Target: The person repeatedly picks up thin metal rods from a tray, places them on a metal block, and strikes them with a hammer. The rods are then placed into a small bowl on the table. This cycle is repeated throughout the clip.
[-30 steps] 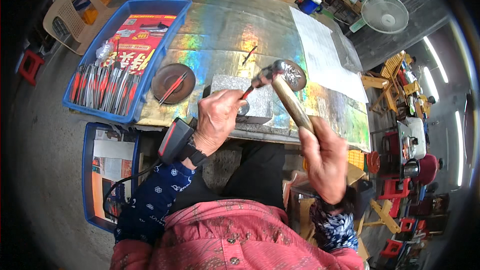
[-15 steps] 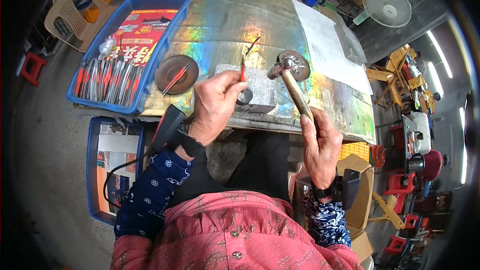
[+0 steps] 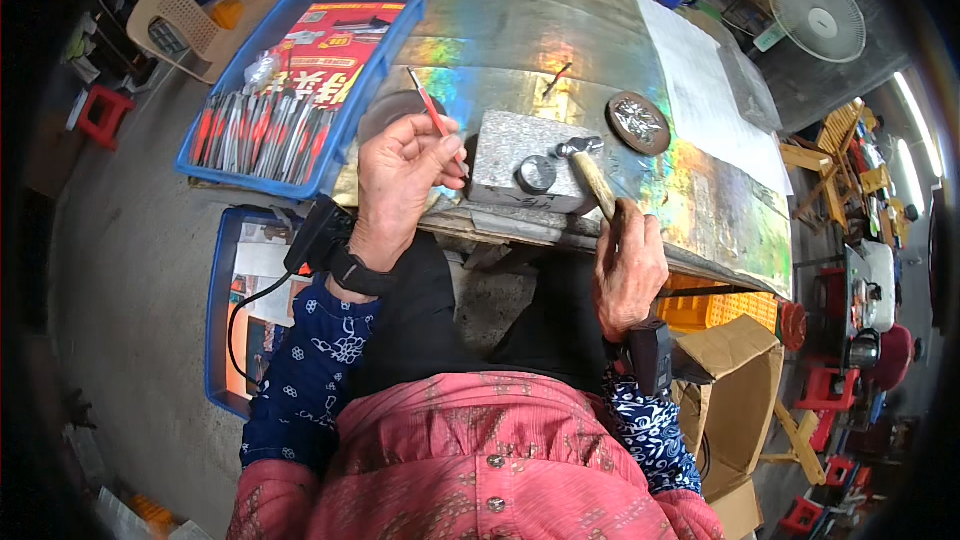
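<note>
Left hand (image 3: 400, 175), left of frame centre: clenched on thin red-handled metal punch (image 3: 432, 117), tip slanted toward upper left. Right hand (image 3: 628, 265), right of centre: closed around wooden-handled small hammer (image 3: 588, 168), metal head resting on grey rectangular stone block (image 3: 520, 155). Small round silver disc (image 3: 536, 174) lying on block, just beside hammer head. Block seated near front edge of iridescent sheet-metal counter (image 3: 500, 60). Dark round embossed plate (image 3: 638, 122) placed right of block, apart from it. Blue plastic tray of red-handled tools (image 3: 270, 130) positioned at upper left. White pedestal fan (image 3: 818, 12) located at upper right.
</note>
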Demonstrator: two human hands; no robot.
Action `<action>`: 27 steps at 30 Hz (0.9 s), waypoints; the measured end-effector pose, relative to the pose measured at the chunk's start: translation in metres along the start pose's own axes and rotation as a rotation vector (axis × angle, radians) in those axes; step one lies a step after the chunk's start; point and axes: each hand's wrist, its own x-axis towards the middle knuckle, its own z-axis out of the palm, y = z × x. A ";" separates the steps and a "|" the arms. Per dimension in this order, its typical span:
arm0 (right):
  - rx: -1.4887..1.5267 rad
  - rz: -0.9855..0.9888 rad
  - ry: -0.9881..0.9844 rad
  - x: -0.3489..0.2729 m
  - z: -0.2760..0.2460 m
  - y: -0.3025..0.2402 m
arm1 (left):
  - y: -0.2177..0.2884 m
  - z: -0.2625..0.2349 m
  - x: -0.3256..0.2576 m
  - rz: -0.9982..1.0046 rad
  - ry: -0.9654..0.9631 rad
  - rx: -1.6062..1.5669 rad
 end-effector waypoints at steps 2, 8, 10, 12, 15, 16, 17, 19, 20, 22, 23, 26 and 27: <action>0.022 0.005 -0.008 -0.002 0.006 -0.002 | 0.000 -0.013 -0.002 0.077 0.026 0.122; 0.118 0.073 -0.147 -0.002 0.011 -0.004 | 0.000 -0.048 0.004 0.417 0.085 1.180; 0.139 0.055 -0.149 -0.002 0.011 -0.004 | -0.005 -0.053 0.009 0.460 0.051 1.385; 0.158 0.048 -0.159 -0.001 0.012 -0.004 | -0.012 -0.053 0.014 0.470 0.041 1.485; 0.149 0.071 -0.186 -0.002 0.012 -0.004 | -0.022 -0.052 0.021 0.514 0.015 1.584; 0.150 0.073 -0.180 -0.003 0.012 -0.004 | -0.025 -0.052 0.023 0.528 0.007 1.593; 0.146 0.077 -0.188 -0.003 0.012 -0.004 | -0.028 -0.052 0.025 0.557 0.010 1.599; 0.181 0.068 -0.164 -0.004 0.012 -0.004 | -0.033 -0.050 0.027 0.524 0.008 1.674; 0.230 0.087 -0.169 -0.005 0.012 -0.004 | -0.034 -0.050 0.028 0.525 0.012 1.678; 0.183 0.089 -0.187 -0.005 0.011 -0.005 | -0.033 -0.047 0.030 0.498 0.034 1.704; 0.168 0.067 -0.171 -0.006 0.011 -0.005 | -0.030 -0.047 0.028 0.501 0.036 1.718; 0.184 0.094 -0.189 -0.005 0.011 -0.005 | -0.018 -0.047 0.019 0.553 0.067 1.592; 0.195 0.104 -0.192 -0.005 0.011 -0.006 | -0.012 -0.050 0.016 0.568 0.114 1.569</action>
